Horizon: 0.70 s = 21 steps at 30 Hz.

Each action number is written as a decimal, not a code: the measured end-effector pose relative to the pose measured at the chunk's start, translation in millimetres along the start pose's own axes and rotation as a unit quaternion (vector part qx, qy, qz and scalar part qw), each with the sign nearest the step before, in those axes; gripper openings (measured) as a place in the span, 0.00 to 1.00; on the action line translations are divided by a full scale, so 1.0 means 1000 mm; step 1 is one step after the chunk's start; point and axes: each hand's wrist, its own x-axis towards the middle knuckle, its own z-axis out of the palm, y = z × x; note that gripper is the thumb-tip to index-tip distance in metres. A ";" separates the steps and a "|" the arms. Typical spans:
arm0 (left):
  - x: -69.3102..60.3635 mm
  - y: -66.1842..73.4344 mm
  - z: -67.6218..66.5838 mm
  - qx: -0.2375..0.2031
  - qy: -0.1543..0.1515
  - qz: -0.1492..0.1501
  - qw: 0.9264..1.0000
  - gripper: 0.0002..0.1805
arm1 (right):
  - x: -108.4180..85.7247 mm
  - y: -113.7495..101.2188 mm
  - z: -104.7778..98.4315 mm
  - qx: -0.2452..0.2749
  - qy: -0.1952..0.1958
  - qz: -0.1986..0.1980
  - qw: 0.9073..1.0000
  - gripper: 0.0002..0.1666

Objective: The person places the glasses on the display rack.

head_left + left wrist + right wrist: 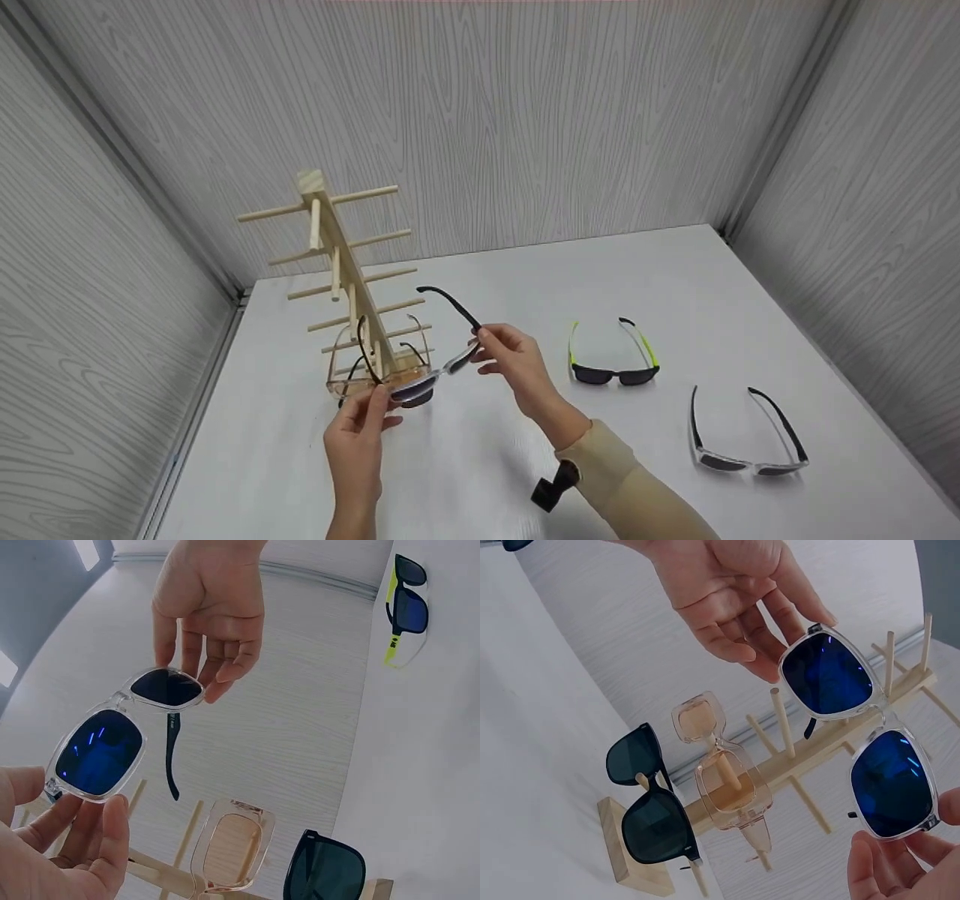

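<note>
Both hands hold a pair of sunglasses (414, 389) with a clear frame, blue mirrored lenses and dark temples. My left hand (358, 435) pinches the frame near one hinge, with the thumb on top. At the other hinge, the fingertips of my right hand (517, 364) grip the frame. The temples are unfolded and point away from me, as the head view shows. Just beyond the sunglasses leans a wooden display rack (367, 311) with rows of pegs. Clear-framed glasses with peach lenses (735, 780) and dark sunglasses (658, 825) hang low on it.
On the white table (480, 480) to the right lie sunglasses with yellow-green temples (615, 376) and clear-framed sunglasses with black temples (750, 466). Pale wood-grain panels (525, 135) stand behind and at both sides. A small black device (553, 487) is strapped to the right wrist.
</note>
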 end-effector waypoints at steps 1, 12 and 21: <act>0.001 0.000 -0.001 0.003 0.004 0.002 1.000 0.18 | 0.000 0.000 0.002 -0.002 0.000 0.002 1.000 0.14; 0.013 0.005 -0.016 0.009 0.045 0.023 0.999 0.17 | 0.003 -0.002 0.021 0.000 -0.017 0.018 1.000 0.17; 0.027 0.002 -0.024 0.073 0.068 0.056 0.993 0.18 | 0.006 0.003 0.035 -0.011 -0.006 0.032 0.999 0.16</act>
